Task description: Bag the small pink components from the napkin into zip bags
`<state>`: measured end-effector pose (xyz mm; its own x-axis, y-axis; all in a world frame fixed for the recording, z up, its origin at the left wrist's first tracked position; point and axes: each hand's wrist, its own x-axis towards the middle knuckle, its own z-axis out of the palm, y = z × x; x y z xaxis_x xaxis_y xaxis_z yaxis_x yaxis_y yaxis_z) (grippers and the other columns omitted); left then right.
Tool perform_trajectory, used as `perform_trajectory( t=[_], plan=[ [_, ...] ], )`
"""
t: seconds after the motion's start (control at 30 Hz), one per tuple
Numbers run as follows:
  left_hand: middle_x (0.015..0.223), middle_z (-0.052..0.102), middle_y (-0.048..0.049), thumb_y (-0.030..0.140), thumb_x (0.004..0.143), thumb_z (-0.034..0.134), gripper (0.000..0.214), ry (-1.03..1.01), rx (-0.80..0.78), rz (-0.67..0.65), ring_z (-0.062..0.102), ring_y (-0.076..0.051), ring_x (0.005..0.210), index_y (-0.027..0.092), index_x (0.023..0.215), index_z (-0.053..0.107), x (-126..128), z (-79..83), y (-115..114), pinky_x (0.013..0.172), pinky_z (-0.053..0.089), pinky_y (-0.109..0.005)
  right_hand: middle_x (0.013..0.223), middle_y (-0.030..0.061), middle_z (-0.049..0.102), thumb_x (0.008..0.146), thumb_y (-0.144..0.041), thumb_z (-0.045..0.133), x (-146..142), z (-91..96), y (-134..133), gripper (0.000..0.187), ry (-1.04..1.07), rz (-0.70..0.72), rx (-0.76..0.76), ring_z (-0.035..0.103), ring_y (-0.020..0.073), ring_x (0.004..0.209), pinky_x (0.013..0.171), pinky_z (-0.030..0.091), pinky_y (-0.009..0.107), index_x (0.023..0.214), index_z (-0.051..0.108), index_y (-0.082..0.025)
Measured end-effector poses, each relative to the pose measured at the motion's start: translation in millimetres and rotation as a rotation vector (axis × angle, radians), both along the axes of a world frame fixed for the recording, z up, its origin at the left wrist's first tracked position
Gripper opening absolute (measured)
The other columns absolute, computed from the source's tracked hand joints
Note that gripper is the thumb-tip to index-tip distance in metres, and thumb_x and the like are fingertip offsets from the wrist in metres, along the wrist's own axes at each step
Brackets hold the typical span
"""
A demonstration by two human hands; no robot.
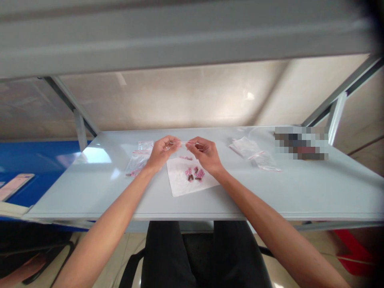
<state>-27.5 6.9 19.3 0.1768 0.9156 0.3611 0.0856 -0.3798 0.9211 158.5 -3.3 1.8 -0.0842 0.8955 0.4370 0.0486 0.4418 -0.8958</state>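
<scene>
One long, smooth, pale grey worktop (90, 192) carries everything I can see at work here. Midway along it, set in from the front edge, lies a thin, flat white paper sheet (177, 186). Above its far side the bare left hand (163, 150) and bare right hand (207, 154) meet, each grip pinched on a small, limp, clear plastic film (183, 143), probably a bag's edge. To handle it well, I'd keep both pinches close to that edge and draw evenly; a sharp tug could stretch or crease it. Glossy, crinkled clear bags with red strips lie left of the left hand (136, 163) and towards the worktop's back right corner (247, 148). Smallest are the dark, smooth, oblong capsules (198, 179) and round pink tablets (201, 173), clustered on the paper.
</scene>
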Motion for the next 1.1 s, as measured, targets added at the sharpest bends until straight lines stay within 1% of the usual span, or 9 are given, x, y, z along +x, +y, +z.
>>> perform_trajectory(
  t=[0.13, 0.3, 0.37, 0.43, 0.53, 0.73, 0.87, 0.97, 1.1],
  plan=[
    [0.084, 0.071, -0.0046, 0.044, 0.079, 0.078, 0.029, 0.054, 0.032, -0.024, 0.062, -0.015, 0.079, 0.015, 0.083, 0.073, 0, -5.0, 2, 0.076, 0.046, -0.025, 0.074, 0.0012, 0.063, 0.088, -0.054, 0.064, -3, -2.8, -2, 0.037, -0.048, 0.026, 0.055, 0.047, 0.0106, 0.060, 0.055, 0.038, 0.025, 0.083, 0.069, -0.018],
    [0.080, 0.070, -0.0030, 0.045, 0.077, 0.080, 0.032, 0.040, 0.020, 0.074, 0.060, -0.014, 0.074, 0.016, 0.085, 0.073, -5, -13.1, 10, 0.071, 0.045, -0.024, 0.074, 0.0001, 0.062, 0.091, -0.051, 0.062, -4, -4.0, 0, 0.033, -0.106, -0.014, 0.040, 0.044, 0.0094, 0.056, 0.053, 0.035, 0.024, 0.090, 0.069, -0.018],
    [0.081, 0.070, -0.0030, 0.046, 0.077, 0.080, 0.033, 0.022, 0.000, 0.080, 0.061, -0.014, 0.074, 0.016, 0.086, 0.072, -6, -13.1, 11, 0.071, 0.046, -0.024, 0.071, -0.0003, 0.060, 0.091, -0.048, 0.063, -2, -3.1, 0, 0.031, -0.107, -0.057, 0.059, 0.043, 0.0093, 0.056, 0.052, 0.034, 0.024, 0.086, 0.068, -0.018],
    [0.083, 0.071, -0.0038, 0.047, 0.076, 0.080, 0.034, 0.004, -0.036, 0.038, 0.062, -0.015, 0.076, 0.016, 0.088, 0.072, -5, -11.6, 9, 0.073, 0.047, -0.025, 0.070, -0.0002, 0.058, 0.091, -0.046, 0.064, 0, -2.0, 0, 0.030, -0.095, -0.080, 0.100, 0.043, 0.0098, 0.058, 0.053, 0.033, 0.024, 0.080, 0.066, -0.018],
    [0.085, 0.073, -0.0058, 0.047, 0.076, 0.080, 0.035, 0.003, -0.056, -0.020, 0.065, -0.017, 0.081, 0.016, 0.089, 0.073, -2, -9.0, 5, 0.078, 0.048, -0.027, 0.073, 0.0005, 0.059, 0.092, -0.043, 0.062, 0, -0.8, -2, 0.029, -0.097, -0.049, 0.148, 0.045, 0.0103, 0.060, 0.054, 0.034, 0.024, 0.079, 0.066, -0.018],
    [0.082, 0.072, -0.0058, 0.047, 0.075, 0.081, 0.032, 0.090, 0.017, 0.023, 0.064, -0.017, 0.078, 0.015, 0.080, 0.074, -1, -6.8, 5, 0.073, 0.047, -0.026, 0.073, 0.0003, 0.060, 0.095, -0.043, 0.056, -6, -0.4, -4, 0.027, -0.214, -0.007, 0.115, 0.049, 0.0109, 0.061, 0.054, 0.035, 0.023, 0.088, 0.065, -0.019],
    [0.085, 0.074, -0.0059, 0.044, 0.074, 0.082, 0.031, 0.044, 0.014, 0.036, 0.065, -0.017, 0.081, 0.016, 0.084, 0.076, -1, -8.3, 7, 0.076, 0.048, -0.027, 0.072, 0.0007, 0.060, 0.097, -0.041, 0.052, -2, 3.1, -3, 0.028, -0.234, -0.026, 0.184, 0.050, 0.0111, 0.061, 0.055, 0.035, 0.024, 0.087, 0.066, -0.018],
    [0.081, 0.074, -0.0052, 0.044, 0.072, 0.083, 0.032, -0.032, -0.037, 0.062, 0.065, -0.017, 0.076, 0.015, 0.085, 0.076, -3, -11.0, 9, 0.075, 0.050, -0.028, 0.072, 0.0007, 0.061, 0.095, -0.041, 0.055, 2, 5.5, -2, 0.028, -0.236, -0.085, 0.198, 0.049, 0.0107, 0.059, 0.055, 0.035, 0.024, 0.083, 0.065, -0.018],
    [0.079, 0.074, -0.0056, 0.044, 0.072, 0.083, 0.030, 0.018, -0.014, 0.044, 0.066, -0.017, 0.075, 0.016, 0.081, 0.077, -7, -11.2, 10, 0.073, 0.050, -0.028, 0.070, -0.0003, 0.063, 0.094, -0.042, 0.058, 2, 4.8, -1, 0.028, -0.257, -0.053, 0.153, 0.045, 0.0088, 0.052, 0.054, 0.035, 0.024, 0.087, 0.068, -0.017]
  ],
)
